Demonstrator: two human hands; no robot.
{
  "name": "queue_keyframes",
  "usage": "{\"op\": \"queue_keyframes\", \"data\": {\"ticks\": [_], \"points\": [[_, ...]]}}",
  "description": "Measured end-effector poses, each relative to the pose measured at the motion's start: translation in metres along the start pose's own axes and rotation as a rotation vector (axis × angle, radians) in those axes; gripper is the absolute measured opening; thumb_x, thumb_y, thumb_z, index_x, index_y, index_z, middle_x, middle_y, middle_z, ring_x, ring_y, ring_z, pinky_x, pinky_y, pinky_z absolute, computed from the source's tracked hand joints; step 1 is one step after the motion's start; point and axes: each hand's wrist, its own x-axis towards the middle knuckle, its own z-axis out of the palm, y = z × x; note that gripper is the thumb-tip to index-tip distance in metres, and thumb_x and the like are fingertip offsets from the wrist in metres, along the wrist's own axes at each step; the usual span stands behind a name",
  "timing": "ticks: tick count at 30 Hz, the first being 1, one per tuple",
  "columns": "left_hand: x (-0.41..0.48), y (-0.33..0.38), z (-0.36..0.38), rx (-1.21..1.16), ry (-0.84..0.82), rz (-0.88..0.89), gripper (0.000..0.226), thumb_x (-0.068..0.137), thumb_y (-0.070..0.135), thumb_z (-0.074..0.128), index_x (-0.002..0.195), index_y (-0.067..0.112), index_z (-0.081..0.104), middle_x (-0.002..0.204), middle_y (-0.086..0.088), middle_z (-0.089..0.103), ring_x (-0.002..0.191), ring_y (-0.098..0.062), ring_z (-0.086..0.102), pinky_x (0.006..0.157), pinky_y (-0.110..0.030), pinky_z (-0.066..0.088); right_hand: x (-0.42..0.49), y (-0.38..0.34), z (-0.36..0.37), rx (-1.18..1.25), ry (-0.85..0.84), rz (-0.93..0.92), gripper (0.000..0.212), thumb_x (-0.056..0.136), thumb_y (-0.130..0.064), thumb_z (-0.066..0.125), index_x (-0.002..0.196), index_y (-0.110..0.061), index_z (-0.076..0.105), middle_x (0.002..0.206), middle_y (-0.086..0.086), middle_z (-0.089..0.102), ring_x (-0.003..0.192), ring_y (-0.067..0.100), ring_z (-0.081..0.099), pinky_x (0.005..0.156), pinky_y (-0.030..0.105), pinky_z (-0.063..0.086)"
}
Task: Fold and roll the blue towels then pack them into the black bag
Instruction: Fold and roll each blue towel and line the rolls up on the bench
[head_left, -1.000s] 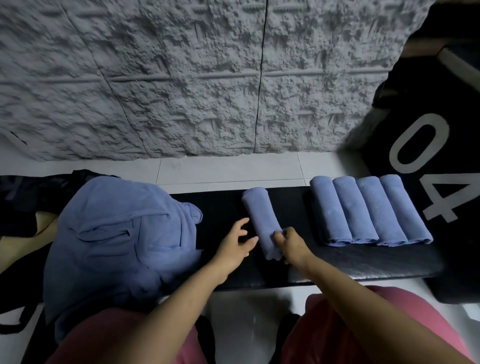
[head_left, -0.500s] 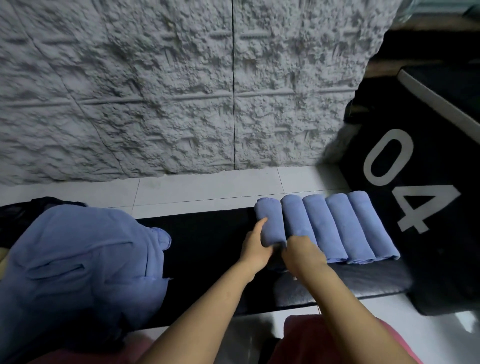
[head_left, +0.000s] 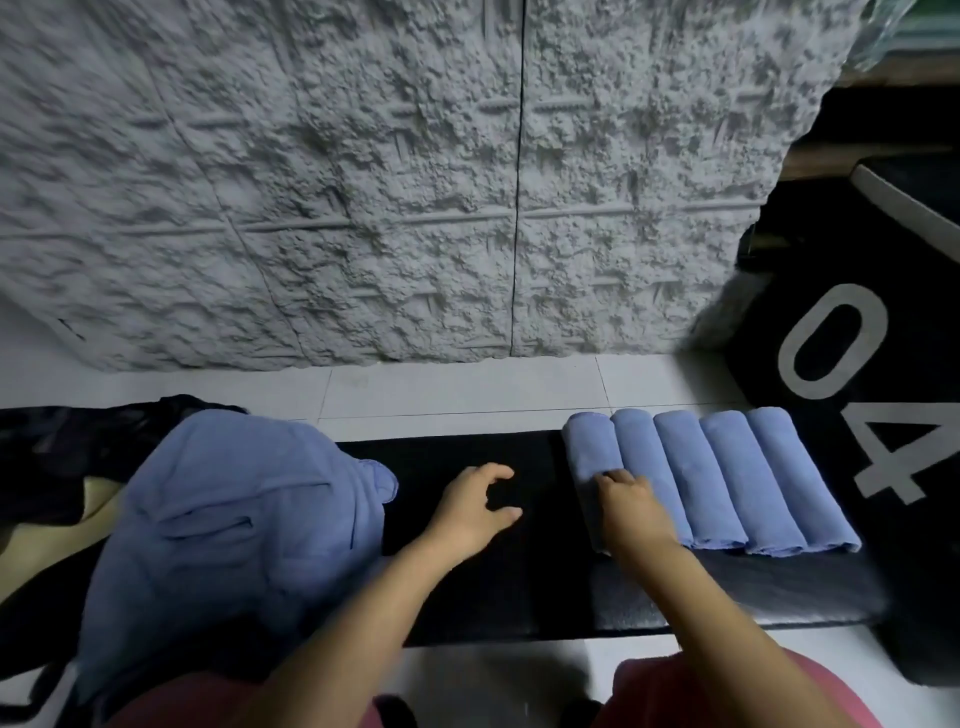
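Blue rolled cloth towels (head_left: 727, 478), five abreast on black padded bench (head_left: 467, 597); my right hand (head_left: 631, 506) touches the roll nearest bench centre with relaxed fingertips; my left hand (head_left: 470, 506) hovers above bench centre, loosely curled, empty.

Matt blue cloth on a black bench (head_left: 545, 571), under a rough wall (head_left: 363, 208).
The five rolls (head_left: 717, 478) and the loose pile (head_left: 234, 519) are soft, napped cloth without shine. The bench top is matt black, faintly pebbled towards its near right, perhaps vinyl. The wall is coarse, pitted grey plaster. The floor tiles (head_left: 457, 384) are smooth, pale and slightly glossy. The bag (head_left: 47, 457) is dull, creased black fabric.
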Motion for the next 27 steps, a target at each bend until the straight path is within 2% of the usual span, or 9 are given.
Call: {"op": "queue_keyframes", "data": {"ticks": [5,8,10,12,16,19,22,25,27], "points": [[-0.041,-0.073,-0.112,0.358,0.221,0.158,0.027,0.071,0.021,0.074,0.097,0.023,0.067,0.101,0.005,0.061,0.093,-0.02,0.058,0.085,-0.042,0.049,-0.004,-0.012,-0.002,-0.063,0.327,-0.031,0.028,0.08,0.0,0.051,0.106,-0.007,0.056,0.114,0.013,0.053,0.099,0.033,0.045,0.071,0.04,0.044],[-0.066,-0.109,-0.156,0.766,0.026,0.049,0.044,0.072,0.041,0.065,0.115,0.035,0.061,0.133,0.011,0.044,0.123,-0.021,0.041,0.103,-0.039,0.035,-0.007,-0.03,-0.002,-0.066,0.533,-0.199,0.031,0.07,0.002,0.057,0.099,-0.009,0.063,0.1,0.013,0.059,0.083,0.034,0.052,0.06,0.038,0.044],[-0.077,-0.13,-0.17,0.925,-0.092,-0.037,0.047,0.076,0.042,0.067,0.122,0.039,0.056,0.147,0.013,0.026,0.134,-0.02,0.026,0.107,-0.033,0.026,-0.016,-0.05,-0.001,-0.038,0.513,-0.326,0.039,0.065,-0.001,0.067,0.101,-0.016,0.065,0.099,0.006,0.062,0.081,0.029,0.055,0.061,0.037,0.047],[-0.084,-0.139,-0.171,0.866,-0.057,-0.012,0.036,0.078,0.032,0.069,0.114,0.034,0.064,0.15,0.01,0.025,0.134,-0.022,0.028,0.105,-0.034,0.024,-0.028,-0.076,0.008,-0.002,0.433,-0.389,0.044,0.058,-0.005,0.072,0.098,-0.023,0.066,0.096,-0.002,0.063,0.079,0.025,0.056,0.059,0.035,0.047],[-0.084,-0.14,-0.166,0.762,0.175,0.154,0.019,0.061,0.013,0.082,0.067,0.025,0.069,0.123,0.002,0.061,0.109,-0.028,0.056,0.086,-0.04,0.039,-0.055,-0.134,0.028,0.073,0.281,-0.469,0.041,0.06,-0.015,0.074,0.097,-0.031,0.067,0.097,-0.012,0.063,0.085,0.02,0.058,0.062,0.031,0.047],[-0.085,-0.124,-0.163,0.552,0.234,0.312,0.012,0.072,0.028,0.071,0.078,0.031,0.061,0.105,0.011,0.066,0.102,-0.013,0.057,0.088,-0.029,0.038,-0.063,-0.175,0.028,0.37,0.081,-0.536,0.038,0.085,-0.023,0.055,0.122,-0.029,0.055,0.121,-0.01,0.054,0.112,0.019,0.045,0.09,0.033,0.042],[-0.092,-0.087,-0.166,0.312,0.202,0.45,0.007,0.08,0.034,0.058,0.085,0.033,0.053,0.086,0.016,0.065,0.085,-0.002,0.056,0.081,-0.024,0.042,-0.061,-0.204,0.006,0.697,-0.022,-0.558,0.049,0.082,-0.038,0.061,0.128,-0.027,0.05,0.119,-0.012,0.054,0.113,0.009,0.042,0.1,0.027,0.038],[-0.1,-0.058,-0.171,0.137,0.221,0.457,0.017,0.088,0.017,0.058,0.087,0.032,0.051,0.085,0.016,0.061,0.081,-0.003,0.058,0.074,-0.02,0.045,-0.059,-0.211,-0.032,0.714,-0.077,-0.574,0.033,0.076,-0.046,0.065,0.091,-0.016,0.06,0.075,-0.009,0.051,0.074,0.007,0.043,0.073,0.037,0.043],[-0.102,-0.044,-0.176,0.1,0.24,0.455,0.02,0.09,0.018,0.054,0.089,0.036,0.048,0.087,0.014,0.057,0.079,-0.006,0.057,0.073,-0.023,0.045,-0.063,-0.206,-0.059,0.796,-0.073,-0.593,0.031,0.07,-0.044,0.071,0.07,-0.019,0.053,0.064,-0.007,0.043,0.062,0.004,0.036,0.058,0.033,0.034]]}}
